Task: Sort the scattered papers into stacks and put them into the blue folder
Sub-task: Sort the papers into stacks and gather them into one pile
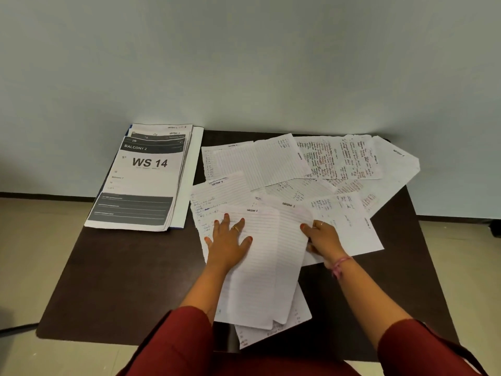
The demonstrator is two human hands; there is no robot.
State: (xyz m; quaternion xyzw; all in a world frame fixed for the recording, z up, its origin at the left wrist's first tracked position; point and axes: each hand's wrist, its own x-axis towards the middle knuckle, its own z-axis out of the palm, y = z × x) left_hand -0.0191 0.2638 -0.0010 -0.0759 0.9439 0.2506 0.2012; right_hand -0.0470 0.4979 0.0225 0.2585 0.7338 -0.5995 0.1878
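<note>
Left hand [227,241] lies flat, fingers [225,219] spread, pinning the lined sheets [257,267] so they stay squared. Right hand [322,238] seems to pinch their right edge, probably to align them. The blue folder [189,183] waits at the table's [108,267] left, under printed pages [143,180].

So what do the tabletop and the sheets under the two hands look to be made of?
Tabletop: dark brown, matte, probably laminate or coated wood; faint grain, no glare. Lined sheets: thin white ruled paper that curls at the edges, pressed flat by the left hand, an edge gripped by the right hand.
</note>
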